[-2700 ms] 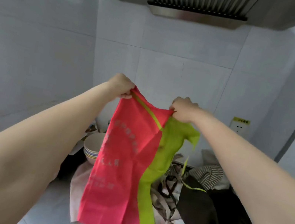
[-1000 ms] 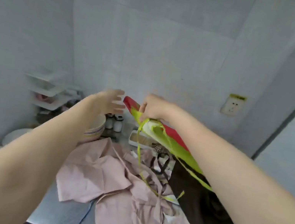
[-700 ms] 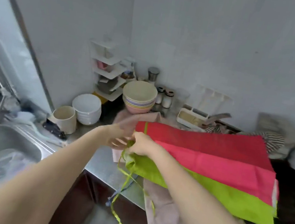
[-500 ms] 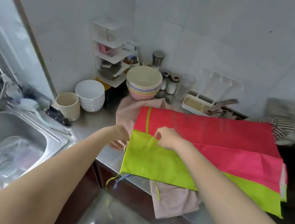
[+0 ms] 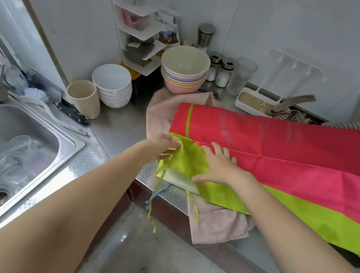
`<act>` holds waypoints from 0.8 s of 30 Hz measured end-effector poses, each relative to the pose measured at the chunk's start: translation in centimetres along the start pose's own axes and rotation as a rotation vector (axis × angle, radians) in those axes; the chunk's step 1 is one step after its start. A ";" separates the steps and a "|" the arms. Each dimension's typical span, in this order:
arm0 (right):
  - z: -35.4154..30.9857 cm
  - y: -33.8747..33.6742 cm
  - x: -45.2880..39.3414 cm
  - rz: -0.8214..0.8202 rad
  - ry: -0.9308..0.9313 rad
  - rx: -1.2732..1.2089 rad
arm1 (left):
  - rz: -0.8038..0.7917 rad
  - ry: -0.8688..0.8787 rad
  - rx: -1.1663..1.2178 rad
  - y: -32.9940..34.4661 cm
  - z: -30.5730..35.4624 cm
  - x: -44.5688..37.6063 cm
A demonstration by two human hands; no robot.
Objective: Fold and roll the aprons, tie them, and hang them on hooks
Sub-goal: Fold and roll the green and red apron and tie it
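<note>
Fingers (image 5: 174, 140) of the left hand (image 5: 163, 144) pinch the near-left corner of the red and green apron (image 5: 288, 164), lifting a green flap, while the right hand (image 5: 215, 166) lies flat with straight fingers on the cloth just right of that corner, pressing it down. Half a second ago the green strip lay flat and the right hand was bunched at the seam; now the corner is turned up and over, showing a pale underside. A few seconds back the apron hung in the air between both hands; it is now spread across the table, right of the stacked bowls (image 5: 184, 70), on top of a pink apron (image 5: 216, 223). Its green ties (image 5: 156, 194) dangle over the table edge below the lifted corner. By my reading, the folding has begun: the spread is done, and rolling, tying and hanging remain.
</note>
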State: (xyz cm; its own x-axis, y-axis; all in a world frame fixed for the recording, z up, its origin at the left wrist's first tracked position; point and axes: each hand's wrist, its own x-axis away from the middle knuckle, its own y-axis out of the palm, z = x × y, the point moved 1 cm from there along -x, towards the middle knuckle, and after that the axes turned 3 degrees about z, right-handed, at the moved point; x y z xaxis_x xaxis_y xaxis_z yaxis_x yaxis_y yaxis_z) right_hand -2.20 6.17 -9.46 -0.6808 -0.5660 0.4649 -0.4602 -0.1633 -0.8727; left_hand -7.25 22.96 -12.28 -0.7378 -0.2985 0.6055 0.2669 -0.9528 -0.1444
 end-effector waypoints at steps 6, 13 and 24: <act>-2.2 1.4 -1.0 0.073 -0.002 0.016 | 0.013 -0.039 0.144 -0.5 2.2 -1.0; -0.6 3.6 -1.3 -0.253 -0.064 0.202 | 0.155 -0.125 -0.391 -1.7 -1.1 -2.0; 2.1 -0.9 -4.3 0.065 -0.034 0.228 | 0.414 -0.046 -0.494 -1.4 -0.1 -4.6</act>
State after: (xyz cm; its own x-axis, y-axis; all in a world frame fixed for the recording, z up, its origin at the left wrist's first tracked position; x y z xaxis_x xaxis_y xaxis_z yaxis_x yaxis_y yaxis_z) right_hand 2.30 7.05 -10.96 -0.6835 -0.6075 0.4046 -0.2729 -0.3013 -0.9136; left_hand -4.24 25.70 -14.92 -0.6048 -0.6546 0.4535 0.1990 -0.6757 -0.7099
